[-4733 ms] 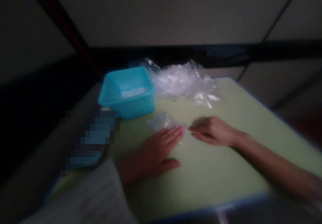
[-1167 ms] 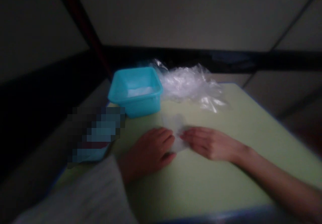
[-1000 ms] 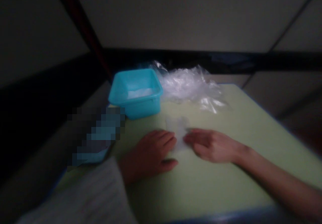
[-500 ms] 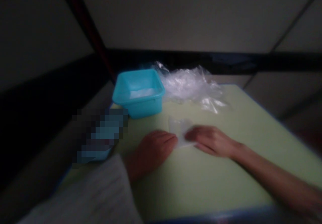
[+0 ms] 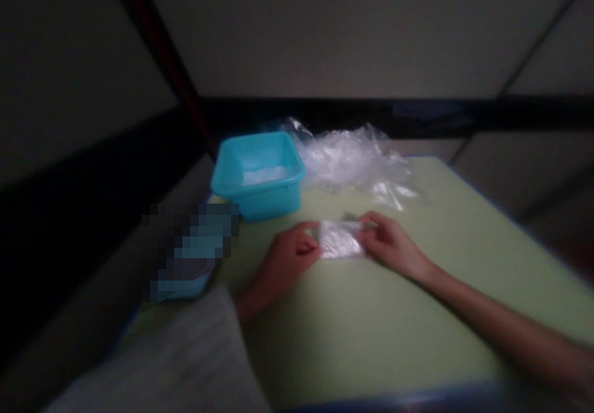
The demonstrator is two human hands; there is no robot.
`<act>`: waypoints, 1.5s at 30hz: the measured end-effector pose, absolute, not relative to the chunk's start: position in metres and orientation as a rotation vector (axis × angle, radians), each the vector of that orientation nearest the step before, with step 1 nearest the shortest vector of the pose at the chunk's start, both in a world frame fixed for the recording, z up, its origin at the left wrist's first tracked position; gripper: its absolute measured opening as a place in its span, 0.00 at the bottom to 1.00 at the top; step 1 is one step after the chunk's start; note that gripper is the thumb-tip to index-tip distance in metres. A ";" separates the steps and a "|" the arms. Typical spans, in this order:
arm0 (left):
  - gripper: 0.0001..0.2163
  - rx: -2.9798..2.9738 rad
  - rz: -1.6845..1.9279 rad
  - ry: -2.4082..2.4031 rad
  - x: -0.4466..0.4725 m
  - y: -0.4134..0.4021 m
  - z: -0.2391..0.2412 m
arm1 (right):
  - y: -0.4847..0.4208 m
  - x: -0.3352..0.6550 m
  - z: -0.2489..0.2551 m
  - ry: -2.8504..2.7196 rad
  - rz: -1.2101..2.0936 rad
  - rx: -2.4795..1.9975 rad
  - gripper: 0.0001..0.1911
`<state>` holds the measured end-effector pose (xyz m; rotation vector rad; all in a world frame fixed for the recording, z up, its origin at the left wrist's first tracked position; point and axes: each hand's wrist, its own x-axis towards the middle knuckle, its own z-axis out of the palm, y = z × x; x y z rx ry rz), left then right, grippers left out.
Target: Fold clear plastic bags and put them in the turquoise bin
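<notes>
A small shiny clear plastic bag [image 5: 341,239] lies nearly flat between my two hands, just above or on the yellow-green tabletop. My left hand [image 5: 294,246] pinches its left edge with thumb and forefinger. At its right edge, my right hand [image 5: 390,243] has thumb and fingers closed on the plastic. Light glints off the bag's wrinkled surface, and whether anything is inside I cannot tell.
Behind my left hand stands a turquoise plastic basin [image 5: 271,202] with white material inside. A crumpled heap of clear plastic bags [image 5: 348,159] lies beside it. A blurred-out item [image 5: 195,252] is at the table's [image 5: 371,339] left edge.
The bag stood partly raised and looked dull and translucent; now it is folded or laid into a smaller, shinier rectangle. My hands have shifted to grip its left and right edges.
</notes>
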<state>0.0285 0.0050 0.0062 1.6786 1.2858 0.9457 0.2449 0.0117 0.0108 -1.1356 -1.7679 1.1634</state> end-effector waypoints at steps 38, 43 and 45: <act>0.30 2.900 0.313 1.150 0.028 -0.015 0.001 | -0.004 0.238 0.008 -2.777 0.131 -1.020 0.43; 0.30 2.909 0.251 1.146 0.028 -0.016 0.004 | -0.004 0.238 0.008 -2.804 0.133 -1.033 0.44; 0.30 2.917 0.243 1.133 0.027 -0.016 0.005 | -0.004 0.238 0.008 -2.795 0.127 -1.034 0.43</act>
